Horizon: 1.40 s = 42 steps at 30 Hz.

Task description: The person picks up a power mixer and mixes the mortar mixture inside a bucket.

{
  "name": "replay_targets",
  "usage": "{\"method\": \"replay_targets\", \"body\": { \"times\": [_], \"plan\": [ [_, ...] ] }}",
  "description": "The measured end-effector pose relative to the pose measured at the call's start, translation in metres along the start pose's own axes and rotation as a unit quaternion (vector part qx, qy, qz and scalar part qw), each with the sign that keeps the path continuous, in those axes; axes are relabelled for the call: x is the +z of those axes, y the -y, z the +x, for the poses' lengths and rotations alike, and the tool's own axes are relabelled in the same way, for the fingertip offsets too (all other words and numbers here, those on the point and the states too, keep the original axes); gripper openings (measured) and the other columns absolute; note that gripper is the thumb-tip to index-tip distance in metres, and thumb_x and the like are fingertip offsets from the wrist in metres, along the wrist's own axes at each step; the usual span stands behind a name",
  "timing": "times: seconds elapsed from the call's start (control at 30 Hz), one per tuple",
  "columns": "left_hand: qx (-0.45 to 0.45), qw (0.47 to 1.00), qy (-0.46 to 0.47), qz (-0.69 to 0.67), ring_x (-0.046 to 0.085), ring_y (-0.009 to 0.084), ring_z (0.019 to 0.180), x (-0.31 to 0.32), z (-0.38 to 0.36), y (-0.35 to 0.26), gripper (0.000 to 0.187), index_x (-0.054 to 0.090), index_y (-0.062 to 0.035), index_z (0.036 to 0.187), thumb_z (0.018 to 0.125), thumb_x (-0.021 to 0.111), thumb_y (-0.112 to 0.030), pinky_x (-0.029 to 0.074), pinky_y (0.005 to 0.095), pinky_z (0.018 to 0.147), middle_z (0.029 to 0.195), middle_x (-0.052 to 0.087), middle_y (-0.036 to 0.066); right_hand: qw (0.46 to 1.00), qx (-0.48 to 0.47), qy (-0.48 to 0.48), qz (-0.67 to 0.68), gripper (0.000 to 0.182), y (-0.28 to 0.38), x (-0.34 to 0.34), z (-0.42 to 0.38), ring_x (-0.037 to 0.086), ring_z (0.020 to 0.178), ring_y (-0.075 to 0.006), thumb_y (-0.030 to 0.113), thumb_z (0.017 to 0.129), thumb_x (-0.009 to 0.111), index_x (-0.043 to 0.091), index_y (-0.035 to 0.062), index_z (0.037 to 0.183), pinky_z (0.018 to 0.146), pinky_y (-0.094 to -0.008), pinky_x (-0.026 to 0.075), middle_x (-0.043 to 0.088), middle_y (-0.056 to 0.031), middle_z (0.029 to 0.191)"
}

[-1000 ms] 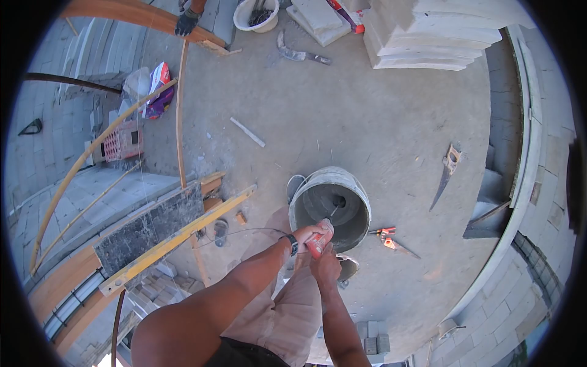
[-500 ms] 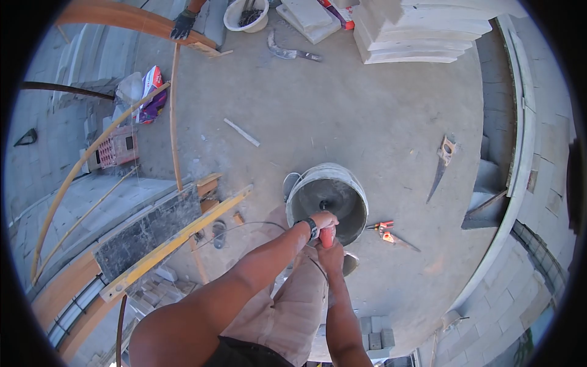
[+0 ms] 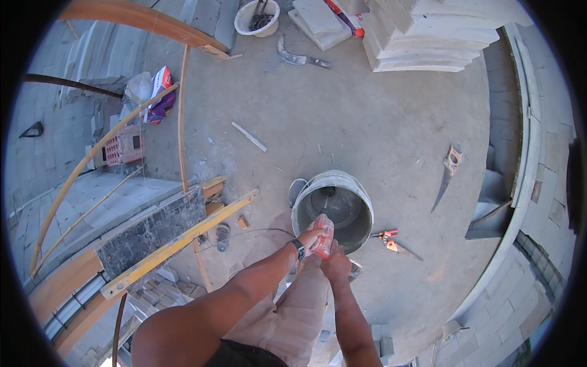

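Note:
A red power drill [image 3: 324,235] is held by both my hands over the near rim of a bucket [image 3: 364,202]. My left hand [image 3: 312,239], with a watch at its wrist, wraps round the drill's body from the left. Round the drill's rear end, my right hand [image 3: 335,264] is closed. The mixing rod [image 3: 326,203] runs from the drill down into the bucket, its tip near the far inner wall. Grey material lines the bucket. A cable trails left from the drill.
Pliers [image 3: 386,235] and a trowel-like tool lie right of the bucket; a handsaw [image 3: 447,174] is farther right. A yellow level [image 3: 177,244] and wooden frame stand left. Pale slabs [image 3: 422,49], a curved tool [image 3: 299,59] and a white bowl [image 3: 269,30] are ahead.
The drill has tilted and its body shows more; the rod has swung within the bucket. The view has shifted slightly. Another person's gloved hand at the upper-left beam has gone from view.

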<state>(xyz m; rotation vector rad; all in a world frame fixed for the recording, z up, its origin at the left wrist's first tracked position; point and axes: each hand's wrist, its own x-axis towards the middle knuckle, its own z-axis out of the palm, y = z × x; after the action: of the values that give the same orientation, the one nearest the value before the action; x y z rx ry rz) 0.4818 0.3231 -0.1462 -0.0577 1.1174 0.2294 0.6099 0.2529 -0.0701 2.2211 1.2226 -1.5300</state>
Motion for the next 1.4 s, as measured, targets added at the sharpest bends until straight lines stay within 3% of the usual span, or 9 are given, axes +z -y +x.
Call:
{"method": "replay_targets", "body": {
  "times": [0.07,0.37,0.53,0.7,0.87,0.97,1.07,1.27,1.4],
  "plan": [
    [-0.031,0.999,-0.007,-0.033,0.065,0.0196,0.095,0.002,-0.007,-0.002,0.048,0.051,-0.0137,0.128,0.084,0.071,-0.014,0.056,0.0404,0.08,0.103,0.063,0.006,1.0,-0.003,-0.007,-0.029,0.065,0.007,0.008,-0.002,0.068,0.093,-0.0363,0.026,0.08,0.067,0.042,0.005,0.136,0.078,-0.0468,0.055,0.063,-0.0192,0.113],
    [-0.234,0.97,0.005,0.067,0.068,0.0225,0.082,-0.018,0.023,-0.004,0.037,0.059,-0.0089,0.111,0.082,0.072,-0.027,0.056,0.0411,0.076,0.095,0.068,0.009,0.996,0.091,0.021,0.011,0.055,0.029,-0.007,-0.017,0.067,0.095,-0.0377,0.032,0.08,0.067,0.048,0.0002,0.12,0.082,-0.0464,0.054,0.066,-0.0222,0.106],
    [-0.227,0.968,-0.012,0.103,0.066,0.023,0.08,0.002,0.028,-0.016,0.02,0.065,-0.0111,0.093,0.082,0.067,-0.027,0.054,0.0423,0.078,0.09,0.068,0.008,0.992,0.084,0.052,0.074,0.052,0.023,-0.024,-0.003,0.065,0.102,-0.0399,0.032,0.078,0.067,0.055,0.0043,0.12,0.087,-0.0477,0.051,0.067,-0.0227,0.108],
    [-0.199,0.961,-0.106,0.159,0.064,0.0247,0.08,0.042,0.019,-0.035,0.015,0.063,-0.0151,0.082,0.08,0.065,-0.03,0.049,0.055,0.079,0.08,0.065,0.004,0.991,0.066,0.027,0.116,0.051,0.017,-0.04,0.006,0.064,0.104,-0.0399,0.031,0.078,0.068,0.057,0.009,0.123,0.088,-0.0478,0.05,0.068,-0.022,0.108],
    [-0.13,0.972,-0.134,0.143,0.063,0.02,0.075,0.039,0.012,-0.028,0.012,0.061,-0.0147,0.079,0.081,0.068,-0.024,0.052,0.0471,0.07,0.074,0.062,0.004,0.993,0.052,0.012,0.108,0.051,0.011,-0.046,0.007,0.064,0.103,-0.0397,0.03,0.078,0.069,0.057,0.0103,0.124,0.087,-0.0477,0.05,0.068,-0.0219,0.105],
    [-0.061,0.993,-0.041,0.093,0.063,0.0159,0.071,0.001,0.012,-0.007,0.01,0.06,-0.0129,0.081,0.082,0.069,-0.017,0.053,0.0348,0.063,0.07,0.06,0.005,0.997,0.037,0.033,0.066,0.052,0.008,-0.043,0.005,0.064,0.102,-0.0389,0.028,0.079,0.067,0.054,0.0139,0.128,0.087,-0.0473,0.051,0.068,-0.0208,0.108],
    [-0.004,0.999,-0.03,-0.02,0.066,0.019,0.077,-0.004,0.006,0.014,0.024,0.058,-0.01,0.109,0.087,0.067,-0.016,0.056,0.0362,0.068,0.084,0.064,0.006,0.999,0.0,0.045,-0.002,0.057,-0.002,-0.017,0.0,0.065,0.101,-0.0364,0.025,0.079,0.065,0.05,0.0117,0.132,0.086,-0.0459,0.052,0.066,-0.0191,0.113],
    [-0.091,0.995,-0.025,0.024,0.069,0.0212,0.087,-0.026,0.005,0.017,0.041,0.052,-0.0083,0.124,0.088,0.068,-0.021,0.058,0.0375,0.076,0.103,0.067,0.008,0.999,0.011,0.023,-0.043,0.069,0.004,0.017,-0.017,0.069,0.088,-0.0383,0.03,0.084,0.061,0.037,0.0,0.141,0.072,-0.0478,0.056,0.062,-0.0195,0.113],
    [-0.186,0.975,-0.032,0.118,0.069,0.021,0.086,-0.022,0.022,0.008,0.042,0.056,-0.0084,0.12,0.085,0.071,-0.027,0.057,0.0362,0.075,0.102,0.068,0.009,0.997,0.069,0.031,-0.004,0.071,0.016,0.011,-0.023,0.068,0.09,-0.0402,0.035,0.085,0.062,0.036,-0.001,0.139,0.077,-0.0485,0.055,0.063,-0.0231,0.11]
  ]
}}
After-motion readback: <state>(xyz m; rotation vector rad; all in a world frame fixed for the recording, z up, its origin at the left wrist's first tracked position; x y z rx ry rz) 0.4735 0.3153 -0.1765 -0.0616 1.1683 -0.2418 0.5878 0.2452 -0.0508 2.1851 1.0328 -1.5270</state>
